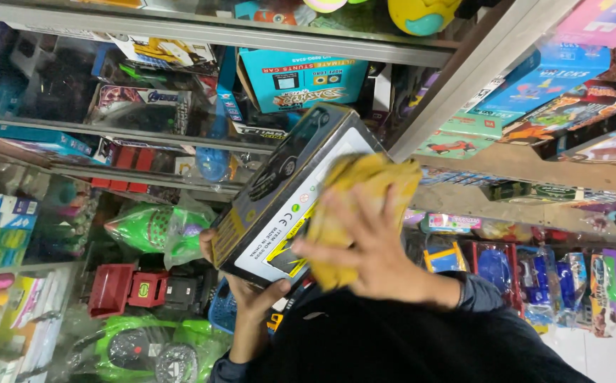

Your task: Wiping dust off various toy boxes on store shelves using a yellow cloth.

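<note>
Dark sleeve seen at bottom of view; toy car box (280, 191), dark with a car picture and a white label panel, is held up tilted in front of the shelves; left hand (251, 298) is closed around the box's lower end, thumb on the label side, fingers wrapped behind; right hand (375, 248) is pressed flat with fingers spread on a yellow cloth (365, 191), which lies against the box's face; behind, a red toy truck (127, 287) and green bagged toys (155, 227) are seen; further up, a blue boxed toy (304, 78) sits on the glass shelf (180, 32)
</note>
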